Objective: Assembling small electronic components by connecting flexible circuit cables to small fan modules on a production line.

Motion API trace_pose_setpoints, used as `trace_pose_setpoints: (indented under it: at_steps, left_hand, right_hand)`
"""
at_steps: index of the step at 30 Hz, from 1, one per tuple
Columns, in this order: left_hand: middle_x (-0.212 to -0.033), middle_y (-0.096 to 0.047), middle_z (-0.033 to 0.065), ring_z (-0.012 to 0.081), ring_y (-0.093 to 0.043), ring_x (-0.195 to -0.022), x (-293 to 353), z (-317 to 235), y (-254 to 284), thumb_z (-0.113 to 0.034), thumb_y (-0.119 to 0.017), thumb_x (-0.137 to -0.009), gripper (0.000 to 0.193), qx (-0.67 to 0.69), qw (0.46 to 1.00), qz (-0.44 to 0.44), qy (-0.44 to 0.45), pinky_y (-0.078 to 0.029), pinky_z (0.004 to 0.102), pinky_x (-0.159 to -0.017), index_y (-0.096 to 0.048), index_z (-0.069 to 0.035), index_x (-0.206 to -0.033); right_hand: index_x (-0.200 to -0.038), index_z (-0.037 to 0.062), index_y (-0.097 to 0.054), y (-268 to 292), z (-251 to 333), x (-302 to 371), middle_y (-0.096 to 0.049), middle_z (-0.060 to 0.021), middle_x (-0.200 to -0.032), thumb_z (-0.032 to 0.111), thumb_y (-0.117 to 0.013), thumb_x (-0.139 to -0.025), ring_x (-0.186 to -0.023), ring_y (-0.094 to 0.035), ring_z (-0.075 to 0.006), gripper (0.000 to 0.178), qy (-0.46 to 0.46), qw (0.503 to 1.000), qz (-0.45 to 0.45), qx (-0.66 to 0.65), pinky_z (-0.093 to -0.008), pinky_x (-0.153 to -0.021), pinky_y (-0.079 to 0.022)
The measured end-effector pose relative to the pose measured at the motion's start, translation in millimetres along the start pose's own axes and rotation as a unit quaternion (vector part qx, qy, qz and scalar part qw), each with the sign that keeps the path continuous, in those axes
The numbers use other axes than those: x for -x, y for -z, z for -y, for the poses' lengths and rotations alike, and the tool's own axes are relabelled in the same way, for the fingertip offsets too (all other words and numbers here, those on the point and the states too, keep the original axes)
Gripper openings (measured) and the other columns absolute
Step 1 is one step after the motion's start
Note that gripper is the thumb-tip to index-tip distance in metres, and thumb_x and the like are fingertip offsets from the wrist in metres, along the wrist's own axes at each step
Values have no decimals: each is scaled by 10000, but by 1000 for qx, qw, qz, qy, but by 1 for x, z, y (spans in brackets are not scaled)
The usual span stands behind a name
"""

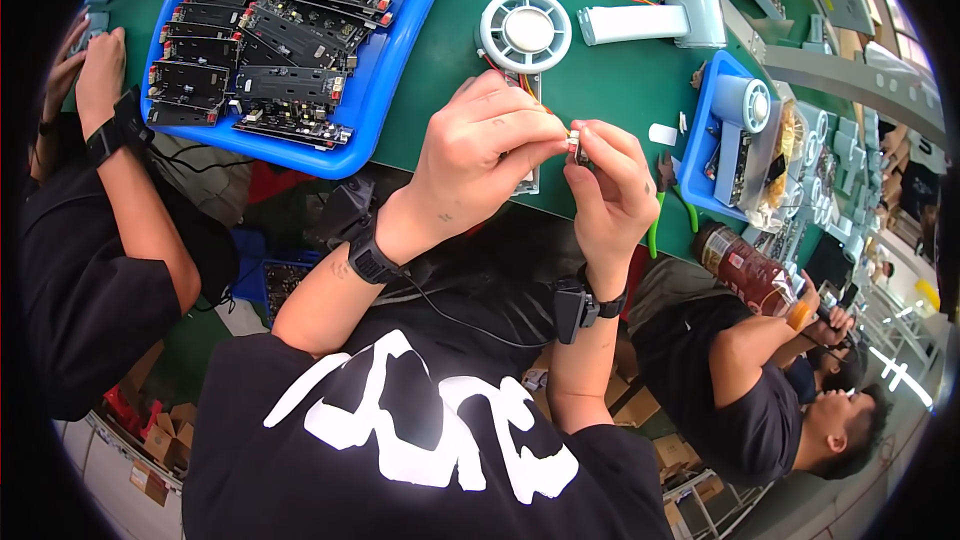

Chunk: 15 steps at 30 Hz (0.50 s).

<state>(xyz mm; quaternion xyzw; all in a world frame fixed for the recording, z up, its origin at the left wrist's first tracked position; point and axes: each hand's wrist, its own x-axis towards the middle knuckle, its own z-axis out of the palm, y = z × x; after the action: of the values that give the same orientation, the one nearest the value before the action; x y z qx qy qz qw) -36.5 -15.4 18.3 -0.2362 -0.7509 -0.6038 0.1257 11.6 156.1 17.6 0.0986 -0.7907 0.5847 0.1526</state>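
Observation:
Both my hands meet above the near edge of the green table, fingertips almost touching. The fingers of my left hand (485,155) are closed in a pinch on the end of thin red and yellow wires (528,88). Opposite it, my right hand (615,180) pinches a small part with a white and red socket (573,143); the fingers hide most of it. The wires run from a pale blue handheld fan (525,32) lying face up just beyond my hands. Its handle (530,183) points toward me, mostly covered by my left hand.
A blue tray (365,145) of black circuit boards stands left. Another fan (640,25) with loose wires lies beyond right. Green-handled cutters (672,200), a blue bin (700,175) and a brown-labelled jar (745,265) are to the right. Co-workers sit on both sides.

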Motion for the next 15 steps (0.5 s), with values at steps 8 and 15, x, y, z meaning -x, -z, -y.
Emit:
trace_pose_setpoints:
  at_steps: [8, 15]
  left_hand:
    - [-829, -690, 52, 207, -606, -740, 0, 4, 2, -9, -787, -773, 129, 13, 1000, -2, -3, -497, 303, -638, -727, -39, -883]
    - [-858, -689, 89, 213, -629, -743, 1, 1, 1, 13, -764, -799, 132, 26, 1000, -9, 3, -513, 302, -649, -703, -9, -913]
  right_hand:
    - [-1136, 12, -708, 6, -2, -8, -700, -166, -1117, -96, -757, -756, -988, -691, -270, 398, 26, 998, 42, 30, -337, -821, -571]
    - [-1233, -22, -646, 2, 1, -3, -671, -200, -1144, -7, -698, -900, -874, -672, -208, 337, 29, 999, 27, 17, -295, -759, -562]
